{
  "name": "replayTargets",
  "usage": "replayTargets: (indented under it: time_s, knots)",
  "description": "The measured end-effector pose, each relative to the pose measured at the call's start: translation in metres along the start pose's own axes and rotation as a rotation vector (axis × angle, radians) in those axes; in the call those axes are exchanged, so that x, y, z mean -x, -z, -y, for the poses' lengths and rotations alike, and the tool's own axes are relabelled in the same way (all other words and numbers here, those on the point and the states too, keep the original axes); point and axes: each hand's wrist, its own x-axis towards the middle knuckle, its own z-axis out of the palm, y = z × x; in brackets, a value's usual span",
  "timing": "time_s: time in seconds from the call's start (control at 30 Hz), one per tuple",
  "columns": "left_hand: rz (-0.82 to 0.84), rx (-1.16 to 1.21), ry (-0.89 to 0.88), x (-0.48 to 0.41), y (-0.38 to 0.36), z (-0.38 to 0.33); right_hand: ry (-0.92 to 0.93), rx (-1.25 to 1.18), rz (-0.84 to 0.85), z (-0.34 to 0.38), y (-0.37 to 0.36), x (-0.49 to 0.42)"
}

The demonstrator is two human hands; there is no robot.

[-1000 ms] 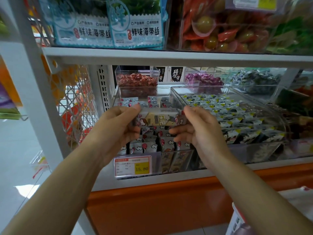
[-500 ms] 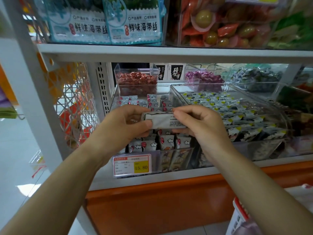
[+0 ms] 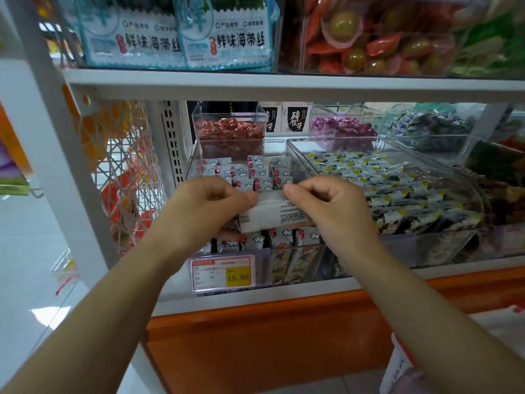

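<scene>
A small snack packet [image 3: 271,213] with its white printed back facing me is held between both hands, just above a clear bin [image 3: 272,149] of matching packets standing in rows. My left hand [image 3: 204,204] grips the packet's left end with curled fingers. My right hand [image 3: 329,206] pinches its upper right edge between thumb and fingers. Both forearms reach in from the bottom of the view.
A price tag [image 3: 223,273] reading 15.80 hangs on the bin's front. A wider clear bin [image 3: 426,243] of dark packets stands to the right. Red [image 3: 230,132] and purple sweets [image 3: 341,127] sit behind. The upper shelf [image 3: 284,83] hangs low overhead. A wire rack [image 3: 125,172] is left.
The packet has been turned over from its picture side to its white back and has dropped slightly. My hands closed in on its top edge.
</scene>
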Motion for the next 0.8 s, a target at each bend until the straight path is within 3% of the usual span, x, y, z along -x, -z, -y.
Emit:
replayTargets:
  time_s: [0.13,0.53,0.8]
  knots:
    - [-0.016,-0.022,-0.021,0.000,0.002,0.000,-0.038,-0.026,0.037,0.000,0.003,-0.001]
    - [-0.013,0.062,0.029,-0.003,0.007,-0.002,-0.189,-0.151,0.462,-0.001,0.037,-0.012]
    - [-0.008,0.103,0.083,-0.004,0.009,-0.002,-0.270,-0.322,0.474,-0.011,0.042,-0.016]
